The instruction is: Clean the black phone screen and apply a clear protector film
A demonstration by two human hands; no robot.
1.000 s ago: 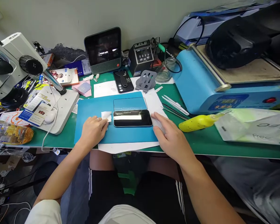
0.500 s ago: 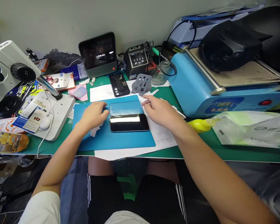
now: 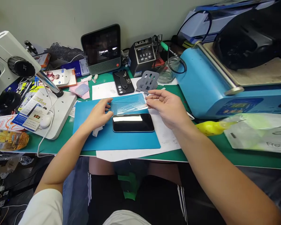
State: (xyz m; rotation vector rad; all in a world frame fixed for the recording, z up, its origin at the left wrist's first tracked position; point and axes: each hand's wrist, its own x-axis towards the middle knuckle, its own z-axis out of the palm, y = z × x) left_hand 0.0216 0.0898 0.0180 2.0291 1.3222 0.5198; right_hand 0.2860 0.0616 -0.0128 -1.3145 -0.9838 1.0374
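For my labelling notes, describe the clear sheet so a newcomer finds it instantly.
Find the blue mat on the green bench. At its far side, the left hand and right hand hold the clear sheet by opposite ends. Unlike the dark phone on its near side, it is transparent, with blue showing through.

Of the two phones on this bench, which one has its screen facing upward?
The phone on the blue mat: its glossy screen shows. The other phone, beside the gray stand, shows its camera lenses.
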